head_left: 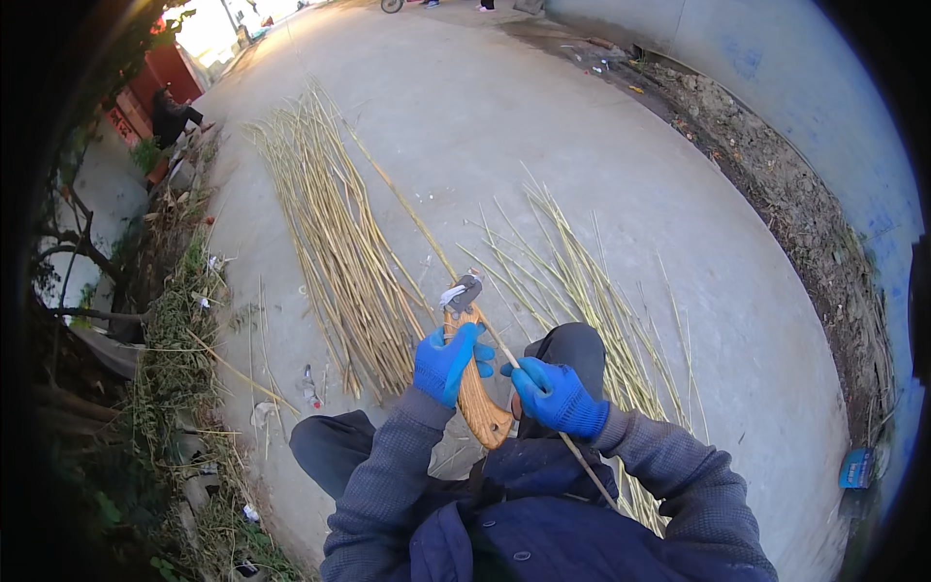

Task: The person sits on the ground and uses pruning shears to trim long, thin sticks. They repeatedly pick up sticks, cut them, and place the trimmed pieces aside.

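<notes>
My left hand [448, 361], in a blue glove, grips a tool with a curved wooden handle [477, 398] and a grey metal head [464, 291] pointing away from me. My right hand [555, 395], also blue-gloved, holds a long thin pale stalk [407, 209] that runs from my lap past the tool's head and far out over the concrete. Both hands are close together above my knees. The stalk's near end [592, 475] passes under my right forearm.
A long pile of pale stalks [335, 242] lies on the concrete [601, 165] to my left front, another pile [582, 291] to my right. Weeds and rubble [175, 320] edge the left side, a dirt strip and blue wall [805, 184] the right. A person [173, 114] sits far left.
</notes>
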`<state>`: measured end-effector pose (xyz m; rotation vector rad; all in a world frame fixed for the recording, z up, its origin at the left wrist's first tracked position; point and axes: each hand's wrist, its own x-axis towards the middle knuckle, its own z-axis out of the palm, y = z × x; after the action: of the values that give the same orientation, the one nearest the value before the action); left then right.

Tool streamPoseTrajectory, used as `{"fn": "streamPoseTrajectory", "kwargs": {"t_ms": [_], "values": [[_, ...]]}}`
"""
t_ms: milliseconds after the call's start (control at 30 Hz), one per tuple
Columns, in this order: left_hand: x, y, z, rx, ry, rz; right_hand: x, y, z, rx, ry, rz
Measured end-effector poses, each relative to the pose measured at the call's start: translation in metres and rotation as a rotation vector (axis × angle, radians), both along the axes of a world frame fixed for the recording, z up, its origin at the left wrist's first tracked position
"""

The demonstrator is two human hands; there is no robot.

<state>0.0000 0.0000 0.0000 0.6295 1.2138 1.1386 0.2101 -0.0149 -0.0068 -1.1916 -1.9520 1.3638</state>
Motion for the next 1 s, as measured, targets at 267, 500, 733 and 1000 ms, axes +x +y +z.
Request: {"fn": "streamPoseTrajectory", "kwargs": {"t_ms": [267,500,733,1000], "values": [[-0.086,0.044,-0.021,0.140,-0.058,0.275,0.074,-0.073,-0.006,0.137,-0.107,0.101],[-0.159,0.078,-0.006,0.201,-0.015,0.301,0.167,-0.124,0.024,0.123,-0.283,0.193],[-0.033,0.021,-0.006,0.072,-0.073,0.110,0.063,-0.030,0.037,-0.259,-0.079,0.066],[-0.076,0.037,-0.037,0.046,-0.075,0.157,0.051,-0.043,-0.002,0.271,-0.121,0.151]]}}
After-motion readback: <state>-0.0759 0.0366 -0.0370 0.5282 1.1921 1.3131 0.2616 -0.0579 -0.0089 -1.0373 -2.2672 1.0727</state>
